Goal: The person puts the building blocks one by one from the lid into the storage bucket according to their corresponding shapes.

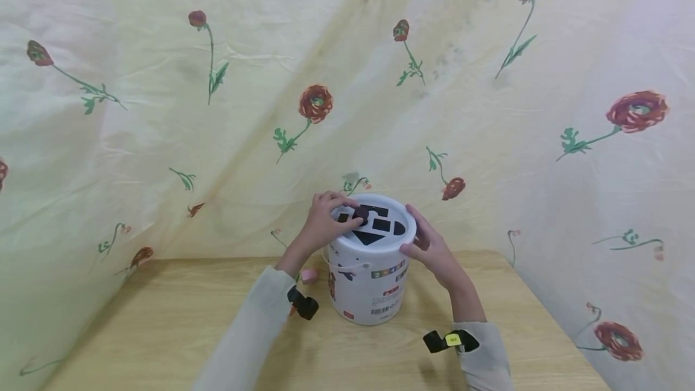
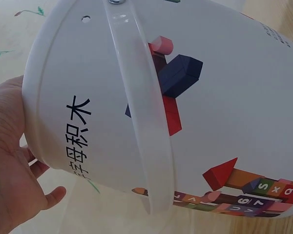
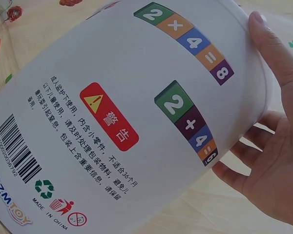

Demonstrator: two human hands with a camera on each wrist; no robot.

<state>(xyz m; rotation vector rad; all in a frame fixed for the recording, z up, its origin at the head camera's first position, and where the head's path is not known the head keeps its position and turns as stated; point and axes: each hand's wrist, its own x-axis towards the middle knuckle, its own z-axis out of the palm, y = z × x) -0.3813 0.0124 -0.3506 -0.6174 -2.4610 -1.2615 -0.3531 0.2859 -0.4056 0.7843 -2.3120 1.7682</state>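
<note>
Dark block (image 1: 361,215) sits between thumb and forefinger of the left hand (image 1: 323,222), pinched over the lid (image 1: 397,244); whether any part is below lid level cannot be told. Right hand (image 1: 432,250) grips the bucket (image 1: 362,291) at its upper right side, thumb nearest the camera. Bucket stands upright on the table (image 1: 190,312). Pink block (image 1: 308,276) lies left of it.

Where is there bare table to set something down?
Table left of the left sleeve, right of the right sleeve, and in front of the bucket is bare. Crowded: the lid, under the left hand, and beside the pink block.
</note>
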